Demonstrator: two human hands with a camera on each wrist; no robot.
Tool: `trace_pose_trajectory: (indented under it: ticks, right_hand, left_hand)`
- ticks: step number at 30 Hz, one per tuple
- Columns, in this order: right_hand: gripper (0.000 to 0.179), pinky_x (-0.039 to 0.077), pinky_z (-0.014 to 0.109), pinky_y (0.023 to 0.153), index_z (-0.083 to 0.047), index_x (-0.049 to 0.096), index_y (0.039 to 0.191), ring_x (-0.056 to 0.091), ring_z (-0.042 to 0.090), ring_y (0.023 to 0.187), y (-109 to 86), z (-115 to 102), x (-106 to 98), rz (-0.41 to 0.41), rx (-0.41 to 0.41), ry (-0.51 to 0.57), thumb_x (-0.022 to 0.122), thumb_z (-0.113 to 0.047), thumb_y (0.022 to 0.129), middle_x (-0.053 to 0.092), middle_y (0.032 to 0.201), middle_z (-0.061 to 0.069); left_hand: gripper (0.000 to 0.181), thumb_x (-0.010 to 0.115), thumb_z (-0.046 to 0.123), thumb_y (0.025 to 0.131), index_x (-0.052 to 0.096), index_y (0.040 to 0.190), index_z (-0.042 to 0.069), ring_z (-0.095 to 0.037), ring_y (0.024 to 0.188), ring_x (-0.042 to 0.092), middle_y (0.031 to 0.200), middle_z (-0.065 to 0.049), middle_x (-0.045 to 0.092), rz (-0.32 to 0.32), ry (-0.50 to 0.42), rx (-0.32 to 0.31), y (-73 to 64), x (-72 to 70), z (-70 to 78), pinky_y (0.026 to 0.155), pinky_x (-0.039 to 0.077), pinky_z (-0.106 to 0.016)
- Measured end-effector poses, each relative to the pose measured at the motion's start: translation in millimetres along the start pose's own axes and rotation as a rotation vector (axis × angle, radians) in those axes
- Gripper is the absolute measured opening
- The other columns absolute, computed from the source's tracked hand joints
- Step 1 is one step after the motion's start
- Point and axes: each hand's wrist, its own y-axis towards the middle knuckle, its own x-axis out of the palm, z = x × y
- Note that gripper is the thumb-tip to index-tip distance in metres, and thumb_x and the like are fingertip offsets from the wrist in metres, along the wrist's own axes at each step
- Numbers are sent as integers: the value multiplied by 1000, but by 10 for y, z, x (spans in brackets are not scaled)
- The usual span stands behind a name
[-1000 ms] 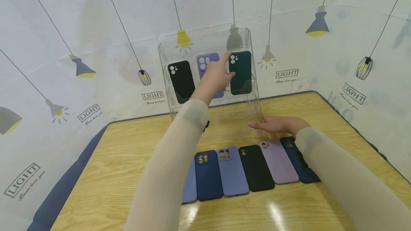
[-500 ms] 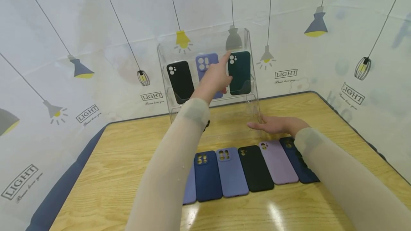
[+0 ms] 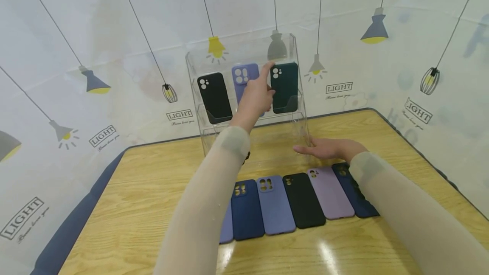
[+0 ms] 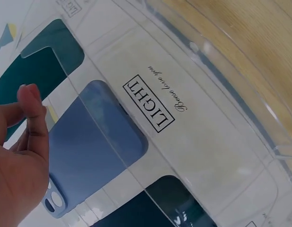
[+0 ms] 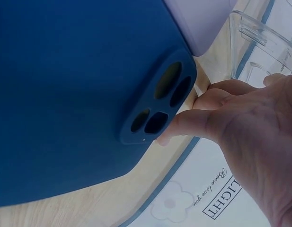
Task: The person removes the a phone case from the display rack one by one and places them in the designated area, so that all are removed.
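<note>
The person's left hand [image 3: 257, 94] was up at a tall, clear plastic stand [image 3: 244, 46] with shelves like steps. One finger was stretched out to the top left corner of a dark green phone case [image 3: 286, 92], and the other fingers were bent in loosely. I could not tell if the fingertip touched the case or was just beside it.

The green case stood on the right of the upper shelf. A flat black phone case [image 3: 217, 101] stood on the left, and a light purple-blue phone case [image 3: 254, 71] stood between them, partly hidden by the hand.

The right hand [image 3: 324, 147] was low, near the stand's right side, with its thumb and fingers apart and loose. I could not tell if it touched the stand. The two hands were well apart.

More cases lay flat in a row on the yellowish wooden tabletop [image 3: 153, 181]. From left to right came a purple-blue one [image 3: 226, 224] partly under the left sleeve [image 3: 202, 207], a dark blue one [image 3: 248, 215], a purple-blue one with a big lens frame [image 3: 276, 209], a black one [image 3: 305, 203], a pale lilac one [image 3: 331, 194], and a dark navy one [image 3: 353, 192] partly hidden by the right arm [image 3: 412, 211].
</note>
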Motion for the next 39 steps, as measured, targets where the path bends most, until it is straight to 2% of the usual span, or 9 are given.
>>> trace_pose_trajectory:
  ticks: [6, 13, 18, 23, 27, 32, 37, 39]
  right_hand:
    - [119, 8, 72, 132, -5, -15, 169, -5, 51, 164, 7, 8, 1, 1, 13, 13, 33, -87, 98, -12, 177, 26]
    - [119, 7, 71, 133, -9, -16, 169, -8, 48, 165, 14, 30, 3, -2, 16, 26, 35, -88, 97, -14, 178, 23]
    - [120, 8, 71, 133, -5, -13, 169, -5, 49, 164, 21, 25, 9, 11, 8, 8, 35, -88, 97, -12, 178, 24]
    - [120, 9, 71, 132, -4, -13, 169, -4, 50, 164, 19, 18, 19, 18, -3, 2, 36, -87, 97, -11, 177, 25]
    - [118, 8, 72, 132, -6, -15, 169, -4, 50, 164, 10, 19, 20, 19, -15, 1, 36, -86, 99, -11, 178, 24]
    - [116, 9, 72, 132, -8, -15, 169, -3, 51, 164, -2, 28, 14, 20, -16, -2, 36, -85, 99, -12, 177, 25]
    - [117, 9, 71, 133, -9, -16, 169, -3, 49, 164, 3, 40, 16, 25, -12, 11, 36, -86, 98, -12, 178, 23]
    - [117, 8, 71, 133, -9, -16, 169, -3, 49, 165, 7, 34, 22, 25, -14, 16, 36, -86, 98, -12, 178, 23]
  left_hand:
    - [82, 65, 12, 106, 19, 166, 43, -20, 63, 72, 107, -6, 76, 27, 7, 30, 11, 47, -43, 59, 61, -32]
    - [77, 68, 16, 106, 25, 162, 47, -21, 82, 71, 109, -2, 77, 89, 125, 70, 7, 54, -65, 69, 58, -39]
    - [74, 66, 17, 106, 27, 162, 46, -21, 73, 69, 112, -2, 78, 130, 137, 97, -17, 28, -87, 63, 55, -36]
    - [70, 66, 14, 106, 30, 162, 39, -22, 62, 65, 114, -7, 80, 188, 67, 166, -73, -53, -109, 60, 53, -34]
    - [67, 67, 15, 106, 33, 160, 35, -22, 61, 64, 116, -10, 80, 256, -18, 206, -126, -174, -116, 64, 52, -34]
    - [67, 70, 17, 105, 34, 158, 37, -25, 62, 67, 117, -11, 80, 276, -161, 162, -213, -369, -152, 66, 52, -36]
    - [69, 74, 16, 101, 37, 155, 38, -32, 77, 76, 111, -13, 81, 284, -283, 138, -356, -576, -259, 80, 60, -40]
    - [69, 75, 15, 100, 37, 154, 37, -34, 79, 77, 110, -14, 82, 283, -309, 139, -444, -655, -314, 77, 59, -38]
